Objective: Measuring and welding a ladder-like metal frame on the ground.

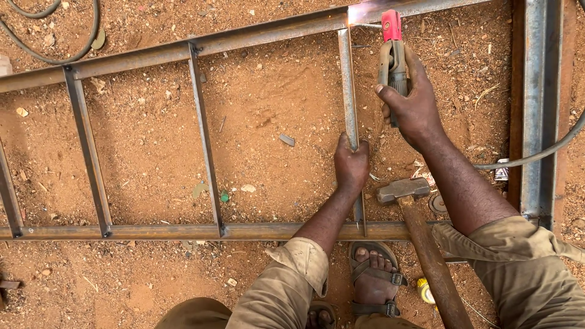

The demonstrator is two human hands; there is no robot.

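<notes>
You're at an outdoor welding yard: bare red dirt ground (146,140), a steel ladder frame (201,131) laid flat, a hammer (420,234), welding cables (536,152).

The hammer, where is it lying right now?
In the head view, the hammer lies on the dirt at lower right, between the left hand and the right forearm.
</notes>
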